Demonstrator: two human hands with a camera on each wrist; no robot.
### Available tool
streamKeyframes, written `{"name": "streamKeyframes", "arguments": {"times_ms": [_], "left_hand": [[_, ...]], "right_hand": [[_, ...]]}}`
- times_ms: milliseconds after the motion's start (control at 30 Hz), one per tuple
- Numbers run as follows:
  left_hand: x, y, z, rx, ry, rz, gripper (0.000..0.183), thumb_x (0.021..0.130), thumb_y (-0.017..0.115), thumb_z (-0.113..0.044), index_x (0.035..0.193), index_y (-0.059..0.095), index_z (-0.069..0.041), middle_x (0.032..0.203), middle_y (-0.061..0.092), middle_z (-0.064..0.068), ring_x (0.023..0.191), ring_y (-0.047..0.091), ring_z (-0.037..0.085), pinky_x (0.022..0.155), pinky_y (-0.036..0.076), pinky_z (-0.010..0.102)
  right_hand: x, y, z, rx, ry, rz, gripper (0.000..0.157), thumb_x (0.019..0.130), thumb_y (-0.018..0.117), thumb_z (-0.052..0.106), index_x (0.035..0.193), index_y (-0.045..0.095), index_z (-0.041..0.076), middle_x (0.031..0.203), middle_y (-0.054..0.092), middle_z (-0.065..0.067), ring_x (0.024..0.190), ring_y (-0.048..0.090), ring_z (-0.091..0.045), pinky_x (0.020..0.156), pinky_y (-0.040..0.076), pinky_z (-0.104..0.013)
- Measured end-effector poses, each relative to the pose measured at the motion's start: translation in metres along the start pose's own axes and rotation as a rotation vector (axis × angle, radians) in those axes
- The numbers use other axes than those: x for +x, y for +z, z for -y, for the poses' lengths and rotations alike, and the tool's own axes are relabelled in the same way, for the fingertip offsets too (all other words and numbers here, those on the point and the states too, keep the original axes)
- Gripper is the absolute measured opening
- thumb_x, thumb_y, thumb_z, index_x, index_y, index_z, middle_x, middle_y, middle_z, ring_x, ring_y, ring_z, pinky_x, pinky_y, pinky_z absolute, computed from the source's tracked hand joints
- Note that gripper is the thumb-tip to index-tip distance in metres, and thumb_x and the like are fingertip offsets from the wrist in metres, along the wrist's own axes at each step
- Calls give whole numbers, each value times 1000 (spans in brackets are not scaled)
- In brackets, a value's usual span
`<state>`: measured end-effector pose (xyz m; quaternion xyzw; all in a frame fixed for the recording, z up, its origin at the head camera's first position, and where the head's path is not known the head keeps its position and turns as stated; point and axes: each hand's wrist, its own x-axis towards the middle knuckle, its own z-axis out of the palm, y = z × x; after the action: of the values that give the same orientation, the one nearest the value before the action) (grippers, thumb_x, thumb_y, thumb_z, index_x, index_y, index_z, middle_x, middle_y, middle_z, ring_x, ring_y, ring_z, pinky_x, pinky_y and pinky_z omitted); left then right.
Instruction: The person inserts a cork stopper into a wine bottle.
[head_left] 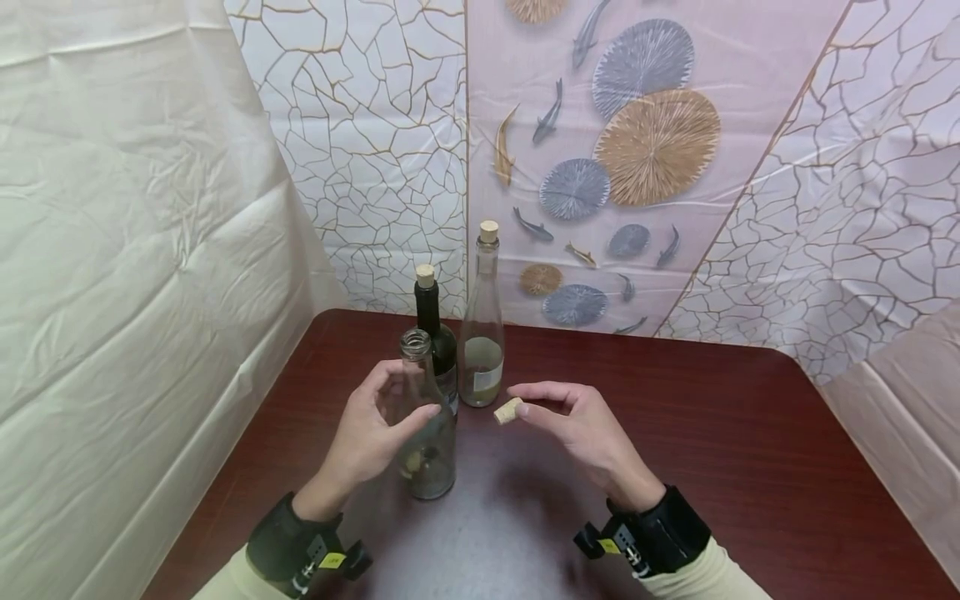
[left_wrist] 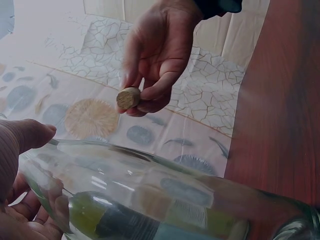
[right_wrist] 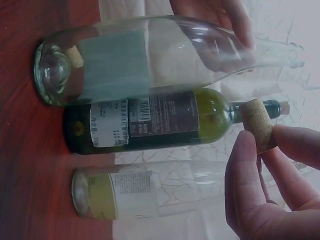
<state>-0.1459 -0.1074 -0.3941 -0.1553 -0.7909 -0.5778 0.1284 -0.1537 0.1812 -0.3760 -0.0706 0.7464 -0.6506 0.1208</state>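
A clear glass bottle (head_left: 431,450) with an uncorked mouth stands upright on the table. My left hand (head_left: 371,429) holds it around the shoulder, thumb in front and fingers behind. Through its glass, near the base, a cork-like piece (right_wrist: 75,57) shows. Between thumb and fingertips, my right hand (head_left: 581,421) pinches a cork (head_left: 508,411), held in the air to the right of that bottle, apart from it. In the left wrist view the cork's round end (left_wrist: 128,98) faces the camera.
Just behind stands a dark green wine bottle (head_left: 427,312) with a cork in its neck. A clear corked bottle (head_left: 483,342) with a pale label stands beside it. The dark red table (head_left: 675,433) meets patterned cloth (head_left: 562,275) at the back.
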Motion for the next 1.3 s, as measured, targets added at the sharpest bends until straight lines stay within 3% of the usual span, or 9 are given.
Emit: {"name": "streamKeyframes", "arguments": {"times_ms": [167,333,467,700,833,1300], "left_hand": [[1,5,-2,-11,17,6,47,85,85,-7,125,62,-9,123,67,5,105,59,9,90,50,14],[1,7,-3,-18,17,9,47,85,86,-6,125,61,-9,124,66,6,106,59,9,91,50,13],[1,7,-3,-14,13,12,47,85,86,-8,126,61,-9,124,66,5,107,59,9,93,50,13],[2,8,-4,-26,13,16,48,85,86,-7,125,61,-10,123,66,5,106,59,10,92,50,14],[2,8,-3,-32,14,19,47,85,85,-7,125,61,-9,122,65,4,106,58,10,93,50,14],[2,6,-3,-34,30,25,47,85,85,-7,126,61,-10,121,65,4,105,57,10,94,49,13]], "right_hand": [[0,0,6,-100,-65,-4,30,95,78,26,122,78,14,117,79,-5,116,67,-16,89,56,-26],[0,1,22,-275,-231,3,25,95,78,20,120,78,14,120,77,-9,100,70,-12,79,57,-23],[0,3,42,-373,-329,-11,25,95,77,18,120,77,13,121,77,-7,99,72,-8,80,58,-22],[-3,15,88,-439,-454,-27,17,95,78,16,112,77,15,105,78,2,94,73,-10,80,58,-23],[-1,23,109,-466,-521,-7,17,95,77,13,112,78,13,107,77,2,93,73,-9,83,59,-24],[14,42,145,-585,-713,10,18,95,75,7,112,81,11,116,78,0,97,73,-7,83,62,-26]]}}
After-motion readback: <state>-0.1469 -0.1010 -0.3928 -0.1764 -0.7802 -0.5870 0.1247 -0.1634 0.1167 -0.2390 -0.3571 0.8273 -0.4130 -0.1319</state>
